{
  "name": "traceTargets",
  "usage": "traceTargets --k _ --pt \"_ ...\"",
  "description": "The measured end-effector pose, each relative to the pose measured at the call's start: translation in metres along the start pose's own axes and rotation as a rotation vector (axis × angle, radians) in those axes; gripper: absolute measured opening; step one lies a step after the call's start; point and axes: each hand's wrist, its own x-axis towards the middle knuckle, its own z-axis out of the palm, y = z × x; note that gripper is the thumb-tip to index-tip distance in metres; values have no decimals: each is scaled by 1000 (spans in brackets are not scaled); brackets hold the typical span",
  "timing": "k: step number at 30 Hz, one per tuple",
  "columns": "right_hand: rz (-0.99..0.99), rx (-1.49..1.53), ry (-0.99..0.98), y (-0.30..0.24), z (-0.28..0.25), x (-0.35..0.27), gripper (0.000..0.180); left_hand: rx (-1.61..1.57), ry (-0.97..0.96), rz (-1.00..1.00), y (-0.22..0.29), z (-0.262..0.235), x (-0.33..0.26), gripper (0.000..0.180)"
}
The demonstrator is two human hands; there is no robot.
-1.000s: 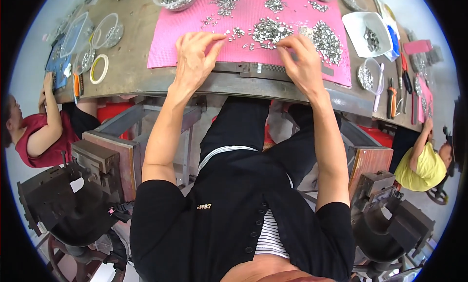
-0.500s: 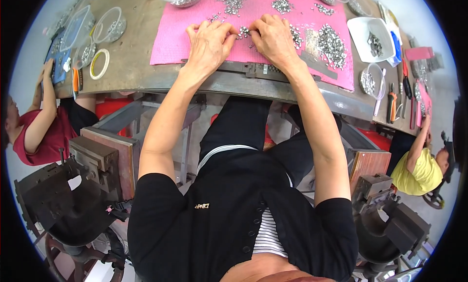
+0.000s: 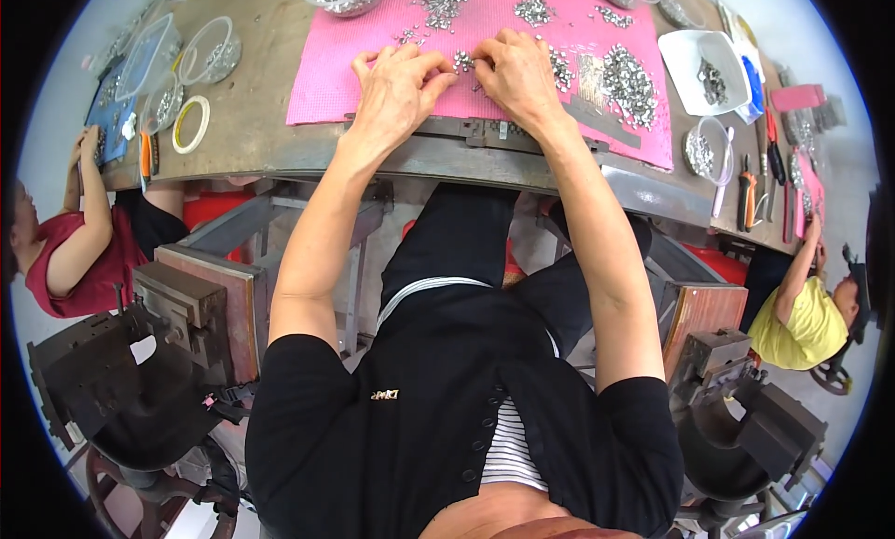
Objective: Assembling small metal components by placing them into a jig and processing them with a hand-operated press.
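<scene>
Pink mat (image 3: 322,84) on the bench (image 3: 256,96) carries small metal parts (image 3: 462,62) between the left hand (image 3: 399,87) and the right hand (image 3: 516,77). Both are curled; whether they pinch anything, I cannot tell.

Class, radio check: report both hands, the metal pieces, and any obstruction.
Left hand and right hand over pink mat, grip unclear. Small metal pieces between them. Right hand partly hides another pile beside it.

Brown workbench (image 3: 256,91), pink mat (image 3: 326,82) strewn with small metal parts (image 3: 629,87), yellowish ring (image 3: 206,119), white tray (image 3: 682,65), orange-handled tool (image 3: 747,200)
</scene>
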Motion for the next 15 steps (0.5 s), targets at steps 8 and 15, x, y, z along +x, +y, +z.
traceTargets --k 8,15 --pt "23 38 -40 1 2 1 14 -3 9 -47 0 3 -4 12" --pt "-15 75 14 6 -5 -2 11 104 -18 18 2 4 0 11"
